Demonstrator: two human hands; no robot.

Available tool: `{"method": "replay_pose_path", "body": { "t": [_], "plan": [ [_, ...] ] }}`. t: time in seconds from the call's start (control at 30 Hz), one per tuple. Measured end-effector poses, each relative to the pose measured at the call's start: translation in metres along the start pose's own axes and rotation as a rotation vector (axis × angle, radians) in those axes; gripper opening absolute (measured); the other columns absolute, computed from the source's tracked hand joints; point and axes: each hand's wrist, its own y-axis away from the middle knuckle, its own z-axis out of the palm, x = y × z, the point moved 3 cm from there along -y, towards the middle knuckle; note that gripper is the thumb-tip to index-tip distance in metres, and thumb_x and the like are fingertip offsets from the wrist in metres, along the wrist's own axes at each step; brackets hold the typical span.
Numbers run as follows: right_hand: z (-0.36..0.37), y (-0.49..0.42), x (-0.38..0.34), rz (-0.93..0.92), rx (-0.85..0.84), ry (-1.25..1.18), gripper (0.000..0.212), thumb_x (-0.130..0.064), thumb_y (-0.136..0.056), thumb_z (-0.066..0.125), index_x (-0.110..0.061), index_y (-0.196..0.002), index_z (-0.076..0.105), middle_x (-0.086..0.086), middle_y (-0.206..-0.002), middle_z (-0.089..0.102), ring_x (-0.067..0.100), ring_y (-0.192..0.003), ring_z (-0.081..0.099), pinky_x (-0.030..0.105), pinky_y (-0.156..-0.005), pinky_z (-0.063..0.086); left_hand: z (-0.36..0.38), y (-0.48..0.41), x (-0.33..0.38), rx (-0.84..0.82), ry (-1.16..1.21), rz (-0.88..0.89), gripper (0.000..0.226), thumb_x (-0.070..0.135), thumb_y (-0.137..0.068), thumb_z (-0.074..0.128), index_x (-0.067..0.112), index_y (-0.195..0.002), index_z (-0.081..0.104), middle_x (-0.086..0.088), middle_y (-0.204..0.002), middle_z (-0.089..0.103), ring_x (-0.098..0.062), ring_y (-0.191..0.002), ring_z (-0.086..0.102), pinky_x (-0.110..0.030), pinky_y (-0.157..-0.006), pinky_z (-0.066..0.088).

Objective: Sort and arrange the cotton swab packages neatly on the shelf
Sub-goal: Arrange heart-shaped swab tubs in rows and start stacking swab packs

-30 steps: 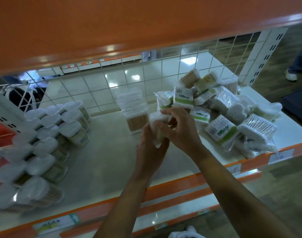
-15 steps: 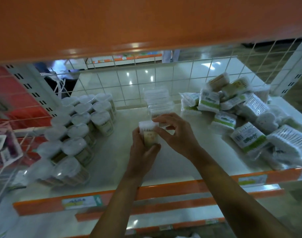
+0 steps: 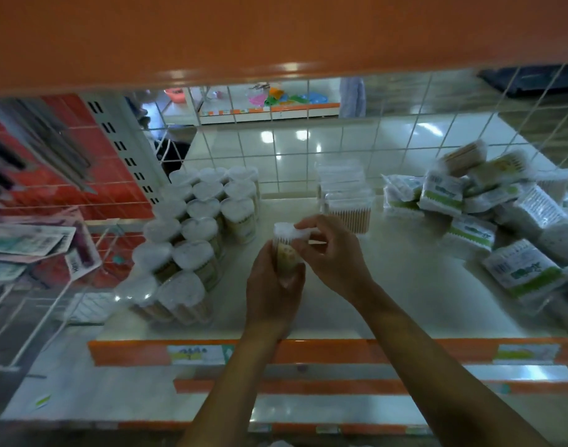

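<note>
The hands have carried their load leftward since a moment ago, away from the loose heap and past the stacked boxes, nearer the rows of tubs. The load is a clear round plastic tub of cotton swabs [image 3: 286, 253] with a white top, held upright above the middle of the cream shelf board [image 3: 405, 285] and not touching it. The left hand [image 3: 273, 288] grips the tub's lower body, fingers curled round it from below. The right hand [image 3: 334, 253] pinches the white top between thumb and fingertips [image 3: 303, 228].

Just left of the hands stand the rows of matching white-topped round tubs [image 3: 205, 221], packed close and running from the front of the shelf to the back. Behind the hands, against the white wire grid back panel [image 3: 308, 156], sits a stack of flat clear boxes of wooden-stemmed swabs [image 3: 347, 198]. Farther right lies a jumbled heap of plastic-bagged swab packs with green-and-white labels [image 3: 469, 217], tilted every way.

The shelf's orange front lip [image 3: 340, 350] carries a small price label [image 3: 199, 353], and an orange upper shelf [image 3: 276, 33] overhangs it all.
</note>
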Motion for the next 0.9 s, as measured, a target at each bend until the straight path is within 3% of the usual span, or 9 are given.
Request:
{"method": "replay_pose_path", "body": {
  "t": [0.1, 0.13, 0.23, 0.37, 0.53, 0.8, 0.9],
  "plan": [
    [0.015, -0.002, -0.002, -0.056, 0.040, 0.037, 0.026, -0.023, -0.080, 0.071, -0.010, -0.101, 0.061, 0.005, -0.105, 0.055, 0.017, -0.095, 0.060, 0.026, -0.075, 0.057, -0.005, 0.002, -0.010, 0.030, -0.151, -0.014, 0.049, 0.025, -0.084, 0.065, 0.009, -0.128, 0.050, -0.005, -0.120, 0.059, -0.019, -0.109, 0.056, -0.034, -0.092, 0.046],
    [0.020, -0.002, -0.002, -0.069, 0.056, 0.049, 0.028, -0.025, -0.078, 0.071, -0.011, -0.099, 0.061, 0.005, -0.105, 0.054, 0.017, -0.094, 0.059, 0.031, -0.074, 0.057, -0.007, 0.004, -0.012, 0.031, -0.194, -0.024, 0.054, 0.023, -0.084, 0.065, 0.009, -0.132, 0.047, -0.007, -0.124, 0.056, -0.022, -0.113, 0.054, -0.038, -0.096, 0.045],
    [0.032, -0.002, -0.007, -0.086, 0.094, 0.057, 0.031, -0.026, -0.073, 0.072, -0.009, -0.097, 0.061, 0.004, -0.105, 0.051, 0.017, -0.093, 0.056, 0.037, -0.074, 0.056, -0.013, 0.009, -0.015, 0.016, -0.232, -0.034, 0.061, 0.021, -0.084, 0.065, 0.012, -0.139, 0.040, -0.005, -0.131, 0.052, -0.019, -0.119, 0.049, -0.032, -0.101, 0.041],
    [0.048, -0.002, -0.011, -0.138, 0.077, 0.088, 0.033, -0.024, -0.073, 0.076, -0.007, -0.096, 0.059, 0.007, -0.107, 0.050, 0.016, -0.094, 0.054, 0.034, -0.074, 0.055, -0.015, 0.012, -0.018, -0.014, -0.262, -0.056, 0.064, 0.023, -0.085, 0.063, 0.019, -0.142, 0.035, 0.002, -0.136, 0.048, -0.013, -0.123, 0.045, -0.016, -0.095, 0.031],
    [0.061, -0.007, -0.015, -0.157, 0.059, 0.143, 0.031, -0.020, -0.072, 0.079, -0.007, -0.094, 0.061, 0.009, -0.108, 0.052, 0.017, -0.094, 0.055, 0.031, -0.075, 0.054, -0.018, 0.011, -0.020, -0.016, -0.273, -0.055, 0.066, 0.024, -0.086, 0.063, 0.017, -0.143, 0.031, 0.000, -0.138, 0.040, -0.012, -0.125, 0.041, -0.012, -0.091, 0.026],
    [0.073, -0.009, -0.019, -0.197, 0.033, 0.141, 0.023, -0.018, -0.076, 0.075, -0.007, -0.092, 0.063, 0.008, -0.108, 0.056, 0.016, -0.094, 0.057, 0.032, -0.076, 0.055, -0.022, 0.010, -0.026, -0.041, -0.278, -0.075, 0.083, 0.029, -0.088, 0.060, 0.014, -0.150, 0.009, -0.002, -0.150, 0.027, -0.015, -0.134, 0.032, -0.020, -0.103, 0.029],
    [0.076, -0.010, -0.020, -0.206, 0.033, 0.140, 0.022, -0.019, -0.077, 0.074, -0.007, -0.092, 0.063, 0.007, -0.107, 0.056, 0.014, -0.093, 0.056, 0.031, -0.075, 0.055, -0.022, 0.010, -0.027, -0.034, -0.303, -0.069, 0.086, 0.032, -0.087, 0.061, 0.012, -0.151, 0.007, -0.005, -0.152, 0.024, -0.018, -0.137, 0.032, -0.029, -0.109, 0.034]
  ]
}}
